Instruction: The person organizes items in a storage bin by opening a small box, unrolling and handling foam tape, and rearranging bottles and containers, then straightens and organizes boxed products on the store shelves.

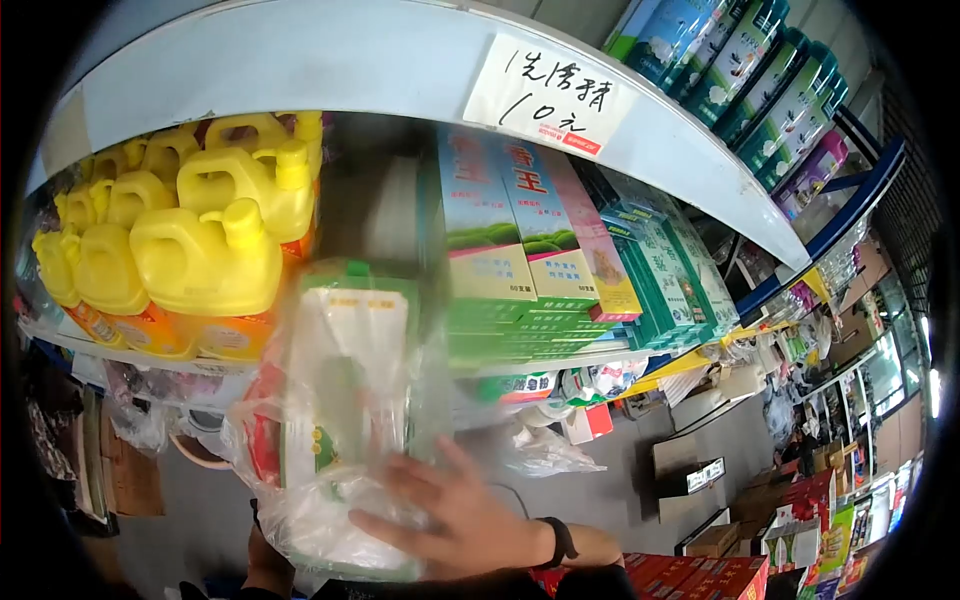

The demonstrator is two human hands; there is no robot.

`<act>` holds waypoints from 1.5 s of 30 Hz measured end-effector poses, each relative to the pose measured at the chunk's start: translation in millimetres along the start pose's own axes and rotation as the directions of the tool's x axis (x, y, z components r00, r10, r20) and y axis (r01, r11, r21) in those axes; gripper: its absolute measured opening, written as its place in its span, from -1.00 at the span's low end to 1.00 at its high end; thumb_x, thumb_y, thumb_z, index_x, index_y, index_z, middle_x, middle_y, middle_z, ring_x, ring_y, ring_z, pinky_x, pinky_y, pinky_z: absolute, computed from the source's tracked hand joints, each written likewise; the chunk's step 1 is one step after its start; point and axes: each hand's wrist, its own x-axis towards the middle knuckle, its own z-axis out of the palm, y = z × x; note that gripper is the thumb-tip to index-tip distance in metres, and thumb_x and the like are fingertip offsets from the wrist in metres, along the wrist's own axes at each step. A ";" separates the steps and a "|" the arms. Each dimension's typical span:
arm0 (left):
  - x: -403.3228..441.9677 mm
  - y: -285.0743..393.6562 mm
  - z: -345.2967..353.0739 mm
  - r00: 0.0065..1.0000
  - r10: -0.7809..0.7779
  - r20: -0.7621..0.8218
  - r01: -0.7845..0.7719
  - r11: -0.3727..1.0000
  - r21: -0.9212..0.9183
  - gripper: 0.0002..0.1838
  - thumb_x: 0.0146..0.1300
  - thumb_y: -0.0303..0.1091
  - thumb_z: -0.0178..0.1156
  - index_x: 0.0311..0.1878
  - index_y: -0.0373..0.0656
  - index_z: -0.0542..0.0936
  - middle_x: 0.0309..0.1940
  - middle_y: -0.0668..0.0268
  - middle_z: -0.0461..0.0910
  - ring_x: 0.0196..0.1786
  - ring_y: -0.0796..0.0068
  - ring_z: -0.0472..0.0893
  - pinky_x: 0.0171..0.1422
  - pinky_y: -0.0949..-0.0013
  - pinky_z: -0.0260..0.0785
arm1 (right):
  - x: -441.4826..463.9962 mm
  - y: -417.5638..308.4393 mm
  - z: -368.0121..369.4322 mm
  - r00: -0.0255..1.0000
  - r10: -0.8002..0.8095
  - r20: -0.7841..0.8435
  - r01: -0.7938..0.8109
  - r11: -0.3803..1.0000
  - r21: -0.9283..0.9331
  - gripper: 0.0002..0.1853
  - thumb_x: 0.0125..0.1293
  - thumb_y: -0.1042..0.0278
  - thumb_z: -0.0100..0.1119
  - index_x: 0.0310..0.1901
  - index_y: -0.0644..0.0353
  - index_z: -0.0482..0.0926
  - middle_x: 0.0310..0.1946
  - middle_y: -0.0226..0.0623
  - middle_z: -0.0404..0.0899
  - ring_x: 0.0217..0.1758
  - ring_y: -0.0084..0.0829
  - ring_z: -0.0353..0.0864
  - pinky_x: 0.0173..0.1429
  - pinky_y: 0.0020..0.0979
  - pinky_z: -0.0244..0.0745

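A package in clear plastic film (345, 340), white and green with a red part at its left, stands tilted between me and the shelf. My right hand (450, 515) lies on its lower right side with the fingers spread, slightly blurred; a dark band circles that wrist. Only a part of my left hand (268, 560) shows, low at the package's bottom left corner, its fingers hidden. Just behind the package, green and blue boxes (490, 270) with printed lettering are stacked on the shelf. What the film encloses is too blurred to name.
Yellow jugs (205, 260) crowd the shelf's left. Teal boxes (665, 270) are at its right. Above runs a white shelf edge (330, 55) with a handwritten sign (545, 95); teal bottles (740, 70) stand over it. Red boxes (700, 577) lie below right, near an open carton (688, 465).
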 end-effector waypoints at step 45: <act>-7.8 -81.9 100.4 0.628 0.553 0.547 -0.610 -0.087 0.788 -0.57 0.29 -0.43 0.19 0.21 -0.35 0.49 0.10 0.04 0.54 0.09 0.19 0.54 0.21 0.20 0.37 | -117.6 169.6 56.8 0.715 0.235 -0.658 -0.280 0.959 0.038 -0.55 0.08 0.36 0.43 0.06 0.10 0.60 0.18 -0.13 0.42 0.26 -0.02 0.35 0.35 0.04 0.24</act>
